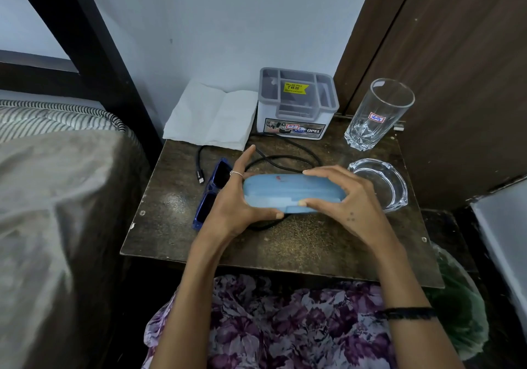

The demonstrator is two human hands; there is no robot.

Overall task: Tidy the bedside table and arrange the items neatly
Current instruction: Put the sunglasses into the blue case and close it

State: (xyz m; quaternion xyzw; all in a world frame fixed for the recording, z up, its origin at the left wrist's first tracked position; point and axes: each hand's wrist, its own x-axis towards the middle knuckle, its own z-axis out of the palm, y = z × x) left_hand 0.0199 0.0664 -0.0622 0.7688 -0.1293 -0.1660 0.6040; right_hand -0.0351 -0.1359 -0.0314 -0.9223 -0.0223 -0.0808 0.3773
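Both hands, the left hand [231, 197] and right hand [349, 197], are pinching the ends of the blue case [291, 193] above the worktop [313, 243], right beside the glasses [212, 192]; it is looking hard, light and smooth, so holding both ends is seeming safest.

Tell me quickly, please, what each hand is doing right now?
Left hand: grips the left end of the blue glasses case, index finger raised.
Right hand: grips the case's right end, thumb and fingers curled round it.

Left hand [231, 200] hides part of sunglasses [212, 189]; cable [285, 160] runs behind case [293, 193], far end unseen
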